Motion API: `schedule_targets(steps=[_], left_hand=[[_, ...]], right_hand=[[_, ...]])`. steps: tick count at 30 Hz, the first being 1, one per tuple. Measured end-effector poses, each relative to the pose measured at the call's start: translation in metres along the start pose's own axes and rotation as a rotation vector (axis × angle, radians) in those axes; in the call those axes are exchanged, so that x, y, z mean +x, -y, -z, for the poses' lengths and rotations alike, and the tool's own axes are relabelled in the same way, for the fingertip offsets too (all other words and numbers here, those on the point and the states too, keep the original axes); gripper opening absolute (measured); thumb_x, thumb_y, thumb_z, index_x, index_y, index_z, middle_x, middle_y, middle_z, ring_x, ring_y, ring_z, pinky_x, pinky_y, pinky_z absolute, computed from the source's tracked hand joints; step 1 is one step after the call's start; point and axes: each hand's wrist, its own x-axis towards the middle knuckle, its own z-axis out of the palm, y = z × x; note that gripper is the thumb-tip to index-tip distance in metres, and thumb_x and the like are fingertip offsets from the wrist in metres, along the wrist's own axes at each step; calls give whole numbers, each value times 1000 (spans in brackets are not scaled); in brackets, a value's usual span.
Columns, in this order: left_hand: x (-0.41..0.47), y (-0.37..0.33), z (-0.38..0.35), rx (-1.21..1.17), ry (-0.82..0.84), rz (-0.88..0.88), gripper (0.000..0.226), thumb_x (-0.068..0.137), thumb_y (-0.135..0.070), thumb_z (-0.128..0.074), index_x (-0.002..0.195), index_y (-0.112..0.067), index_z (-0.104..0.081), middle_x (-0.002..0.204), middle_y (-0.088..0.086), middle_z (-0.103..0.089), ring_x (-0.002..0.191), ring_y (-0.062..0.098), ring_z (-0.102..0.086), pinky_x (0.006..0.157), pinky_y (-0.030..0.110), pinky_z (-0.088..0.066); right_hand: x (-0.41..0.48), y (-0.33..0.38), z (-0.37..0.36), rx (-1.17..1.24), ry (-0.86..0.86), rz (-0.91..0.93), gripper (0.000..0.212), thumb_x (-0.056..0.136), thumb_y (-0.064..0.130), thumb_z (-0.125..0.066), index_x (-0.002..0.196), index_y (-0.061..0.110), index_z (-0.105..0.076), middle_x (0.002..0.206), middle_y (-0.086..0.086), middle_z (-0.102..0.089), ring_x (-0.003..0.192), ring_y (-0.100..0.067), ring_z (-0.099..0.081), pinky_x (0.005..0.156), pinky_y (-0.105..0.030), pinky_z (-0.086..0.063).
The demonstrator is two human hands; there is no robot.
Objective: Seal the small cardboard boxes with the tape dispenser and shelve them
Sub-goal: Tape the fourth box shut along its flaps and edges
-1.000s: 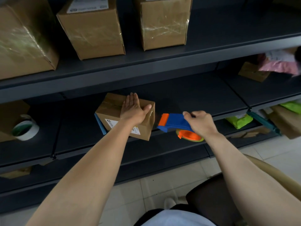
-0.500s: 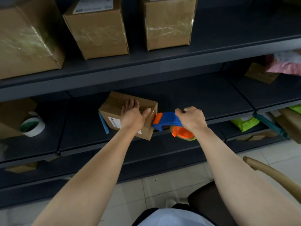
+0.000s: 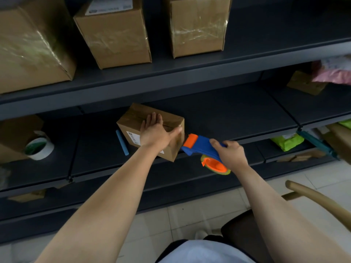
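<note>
Small box (image 3: 133,128) sits on mid shelf (image 3: 237,118), nr front edge. L hand (image 3: 154,132) lies flat on top, fingers straight, pinning it. Dispenser (image 3: 197,147) roller is at box's R end; R hand (image 3: 230,155) grips its handle. Press firm w/ L, run tape straight along seam.

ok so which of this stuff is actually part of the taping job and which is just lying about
In the job: small box, held down by the left hand; tape dispenser, gripped by the right hand, orange end at the box's right side.
Lying about: roll of tape, blue stick, big boxes on the upper shelf, green packet, pink packet.
</note>
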Motion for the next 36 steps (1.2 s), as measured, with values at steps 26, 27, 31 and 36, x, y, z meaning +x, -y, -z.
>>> schedule_targets(steps=[26,27,31,36], left_hand=[[-1,-10,10,-117,9,-16,80,90,-63,-36,150,-13,-17,155,8,-12,140,30,-16,113,41,-17],[-1,-9,11,-117,-11,-13,79,89,-62,-39,149,-13,-22,149,9,-17,134,30,-22,109,42,-26],[-5,-5,14,-158,-33,-82,79,87,-62,-46,146,-13,-29,134,6,-25,122,25,-29,100,38,-38],[-10,3,15,-205,-42,-130,83,82,-57,-60,146,-15,-30,139,1,-31,128,23,-30,102,38,-38]], right_hand=[[-7,62,-35,-439,-124,175,40,90,48,-49,77,11,-54,85,-13,-63,71,-32,-56,69,-33,-35],[-8,66,-38,-544,-140,231,38,92,45,-48,71,13,-48,77,-9,-61,60,-26,-49,69,-34,-33],[-14,52,-42,-646,-94,194,36,96,47,-44,79,16,-48,85,-8,-66,79,-28,-62,79,-37,-37],[-8,34,-26,-486,-202,89,50,95,52,-40,89,7,-62,92,-16,-68,88,-35,-63,82,-38,-42]])
